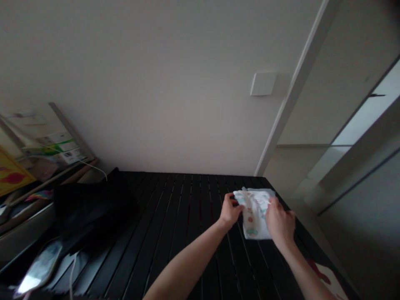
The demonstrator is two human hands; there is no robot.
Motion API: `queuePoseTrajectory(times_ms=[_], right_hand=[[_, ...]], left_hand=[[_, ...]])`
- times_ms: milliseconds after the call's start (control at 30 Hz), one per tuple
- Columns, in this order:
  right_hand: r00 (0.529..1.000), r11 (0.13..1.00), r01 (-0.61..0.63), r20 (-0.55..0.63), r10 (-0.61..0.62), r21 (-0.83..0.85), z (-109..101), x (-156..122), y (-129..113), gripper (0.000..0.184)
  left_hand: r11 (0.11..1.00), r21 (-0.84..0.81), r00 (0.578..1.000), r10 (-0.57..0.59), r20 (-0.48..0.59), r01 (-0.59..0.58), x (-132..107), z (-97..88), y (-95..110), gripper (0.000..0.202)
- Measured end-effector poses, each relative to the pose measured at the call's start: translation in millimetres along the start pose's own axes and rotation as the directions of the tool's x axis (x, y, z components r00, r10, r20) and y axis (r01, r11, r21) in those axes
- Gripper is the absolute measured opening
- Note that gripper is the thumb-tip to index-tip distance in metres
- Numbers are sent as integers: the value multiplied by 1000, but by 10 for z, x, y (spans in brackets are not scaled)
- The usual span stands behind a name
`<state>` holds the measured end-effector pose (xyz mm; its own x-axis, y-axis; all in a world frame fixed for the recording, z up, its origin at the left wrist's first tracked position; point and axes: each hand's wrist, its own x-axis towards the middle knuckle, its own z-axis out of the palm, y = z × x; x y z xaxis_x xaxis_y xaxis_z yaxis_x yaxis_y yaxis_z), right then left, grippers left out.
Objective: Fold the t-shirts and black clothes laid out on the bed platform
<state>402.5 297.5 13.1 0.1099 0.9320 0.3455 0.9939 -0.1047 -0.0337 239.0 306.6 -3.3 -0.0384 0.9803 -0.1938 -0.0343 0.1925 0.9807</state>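
White printed diaper (pixel 254 213) pinched by L hand (pixel 229 210) & R hand (pixel 280 225), nr far edge of black slatted worktop (pixel 187 208), open slats to its L.

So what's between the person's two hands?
In the head view, a folded white diaper with colourful prints lies between the left hand and the right hand, and both hands grasp it.

Dim, grainy light, with edges bowed by distortion.

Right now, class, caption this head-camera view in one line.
Left hand and right hand grip a printed white diaper on a black slatted table.
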Motion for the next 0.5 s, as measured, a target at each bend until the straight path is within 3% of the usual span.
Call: queuePoseTrajectory(times_ms=[100, 200, 267, 367, 500], right_hand=[[997, 994, -62, -51, 57, -88, 4, 288, 318, 40], [995, 994, -60, -85, 52, -94, 166, 351, 403, 50], [995, 999, 14, -97, -19, -51, 339, 240, 304, 51], [979, 979, 190, -88, -184, 72, 606, -114, -69, 53], [911, 880, 404, -16, -413, 250, 846, -779, -775, 56]], left_hand=[[972, -221, 984, 113, 137, -80, 80, 291, 161, 95], [975, -175, 973, 164, 159, -136, 17, 215, 117, 99], [982, 5, 977, 186, 103, -188, -84, -15, 2, 87], [928, 298, 973, 231, 7, -223, -279, -498, -188, 70], [766, 639, 980, 168, -106, -63, -542, -1227, -373, 63]])
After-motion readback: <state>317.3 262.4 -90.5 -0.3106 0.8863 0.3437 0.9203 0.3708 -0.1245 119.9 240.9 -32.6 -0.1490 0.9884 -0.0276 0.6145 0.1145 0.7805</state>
